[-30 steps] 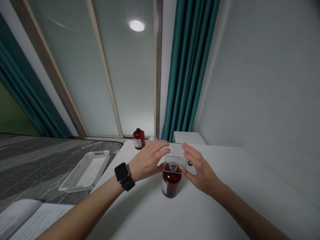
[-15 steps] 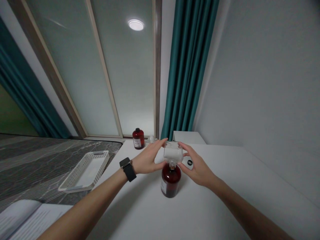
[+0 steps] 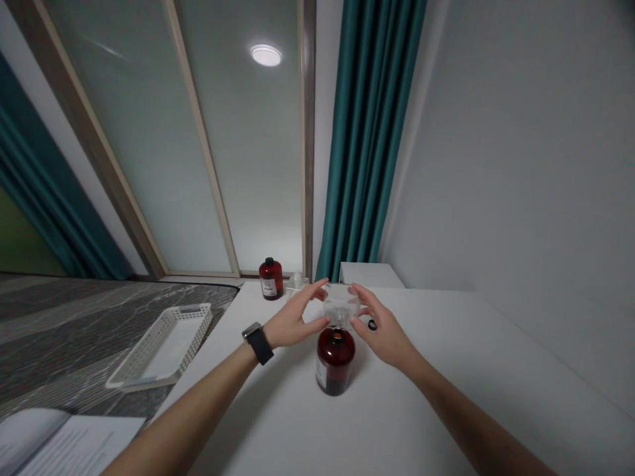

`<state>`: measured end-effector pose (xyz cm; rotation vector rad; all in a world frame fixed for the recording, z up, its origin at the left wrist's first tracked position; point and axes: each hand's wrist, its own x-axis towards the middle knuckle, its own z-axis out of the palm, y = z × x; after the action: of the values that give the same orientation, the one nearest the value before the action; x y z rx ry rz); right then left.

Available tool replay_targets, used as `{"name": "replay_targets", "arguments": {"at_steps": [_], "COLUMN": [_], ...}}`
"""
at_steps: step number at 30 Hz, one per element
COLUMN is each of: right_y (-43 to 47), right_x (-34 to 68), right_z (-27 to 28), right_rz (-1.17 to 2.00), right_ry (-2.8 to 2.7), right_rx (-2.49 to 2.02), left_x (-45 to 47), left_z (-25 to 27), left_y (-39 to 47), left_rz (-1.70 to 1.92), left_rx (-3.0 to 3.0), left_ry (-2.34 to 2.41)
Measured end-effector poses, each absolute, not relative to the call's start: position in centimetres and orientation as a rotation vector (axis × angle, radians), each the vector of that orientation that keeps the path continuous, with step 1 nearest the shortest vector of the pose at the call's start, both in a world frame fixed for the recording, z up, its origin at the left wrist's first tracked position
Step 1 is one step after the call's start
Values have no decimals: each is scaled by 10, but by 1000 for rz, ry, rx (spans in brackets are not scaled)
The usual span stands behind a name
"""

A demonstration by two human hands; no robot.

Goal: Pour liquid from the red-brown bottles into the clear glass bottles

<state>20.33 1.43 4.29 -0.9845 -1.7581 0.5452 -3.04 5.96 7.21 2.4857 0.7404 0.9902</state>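
Between both hands I hold a clear glass bottle (image 3: 341, 303), directly above the mouth of a dark red-brown bottle (image 3: 336, 362) with a white label. My left hand (image 3: 297, 319), a black watch on its wrist, has fingertips and thumb on the clear bottle's left side. On its right side press the fingers and thumb of my right hand (image 3: 381, 328). The red-brown bottle stands upright and uncapped on the white table (image 3: 397, 423). Just by my right hand lies a small black ring-like cap (image 3: 372, 325), partly covered by the fingers. Whether the two bottles touch, I cannot tell.
At the table's far left corner stands a second red-brown bottle (image 3: 270, 280) with a black cap, beside a clear glass object (image 3: 296, 283). A white basket (image 3: 194, 344) and an open book (image 3: 94, 439) are to the left. Behind the table is a white box-like surface (image 3: 371, 275).
The clear bottle's neck pointed down at the red-brown bottle's mouth; now the clear bottle is tilted differently and its neck is less distinct. Both hands keep their hold. The view has shifted slightly.
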Motion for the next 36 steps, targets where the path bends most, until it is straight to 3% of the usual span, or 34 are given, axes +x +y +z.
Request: {"name": "replay_targets", "arguments": {"at_steps": [9,24,36], "right_y": [34,5,-30], "right_x": [185,204,174], "right_z": [25,-2,-4], "right_rz": [986,837,1023], "right_ry": [-1305,-1519,-1599], "right_rx": [-1076,-1026,-1111], "left_x": [-33,-54,-64], "left_z": [41,4,-11], "left_y": [79,79,74], "left_rz": [922,1060,900], "left_rx": [2358,2171,2180], "left_ry": [679,1068,1129]}}
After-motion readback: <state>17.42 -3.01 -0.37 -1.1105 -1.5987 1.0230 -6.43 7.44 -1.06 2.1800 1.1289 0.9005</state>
